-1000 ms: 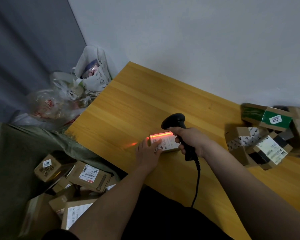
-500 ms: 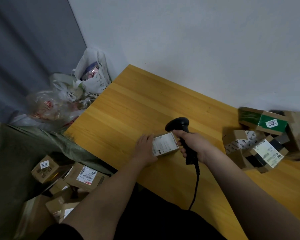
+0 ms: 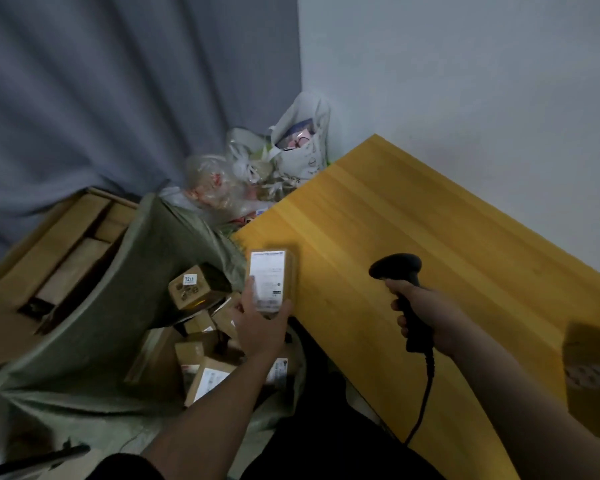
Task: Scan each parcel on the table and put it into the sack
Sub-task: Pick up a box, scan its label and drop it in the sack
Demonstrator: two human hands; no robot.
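The left hand (image 3: 262, 329) is gripping one small brown cardboard parcel with a white label (image 3: 270, 280), its long axis pointing away from the person, over the tabletop (image 3: 395, 220) edge. The open grey-green woven sack (image 3: 94, 327) lies directly left of and below this nearer hand, holding at least six parcels. The right hand (image 3: 426, 318) is clasping one black corded barcode scanner (image 3: 404, 292) above the tabletop.

parcel (image 3: 270, 281): small brown box, white label up | above open green sack (image 3: 125, 306)
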